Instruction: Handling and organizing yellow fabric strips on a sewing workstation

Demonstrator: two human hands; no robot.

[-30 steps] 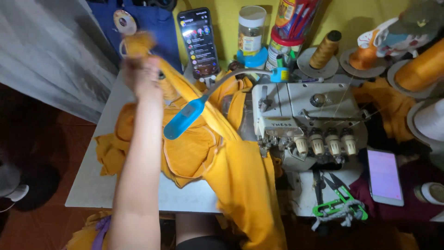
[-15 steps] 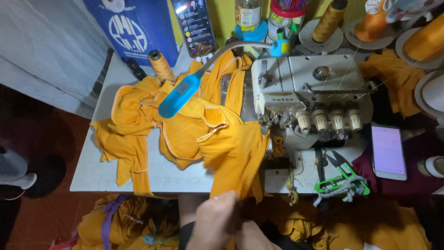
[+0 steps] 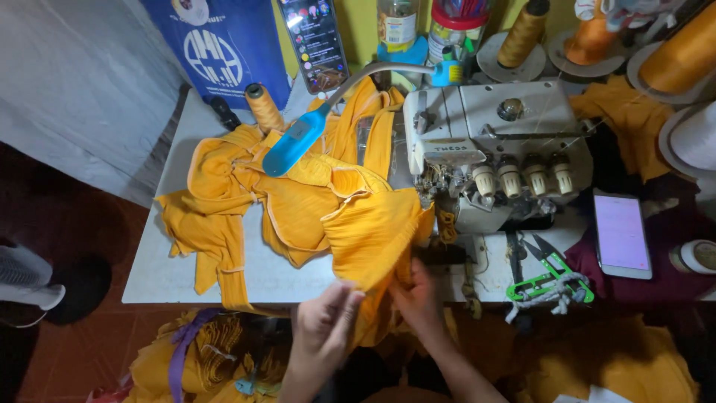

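Note:
A heap of yellow ribbed fabric (image 3: pixel 358 231) lies on the white table (image 3: pixel 276 272), and one fold hangs over the front edge. My left hand (image 3: pixel 321 328) is below that edge, its fingertips on the hanging fold from the left. On the fold's other side, close beside it, my right hand (image 3: pixel 418 298) pinches the fabric. A white overlock sewing machine (image 3: pixel 500 127) stands just right of the heap. A blue gooseneck lamp (image 3: pixel 294 142) hangs over the fabric.
Green thread snips (image 3: pixel 548 280) and a phone with a pink screen (image 3: pixel 620 233) lie right of the machine. Thread cones (image 3: pixel 265 108), a propped phone (image 3: pixel 313 37), jars and a blue bag (image 3: pixel 224 45) line the back. More yellow fabric (image 3: pixel 201 358) lies below the table.
My left arm, stretched over the far left of the table a second ago, has drawn back. Both hands now meet at the front edge on the hanging fold. The heap has settled flatter.

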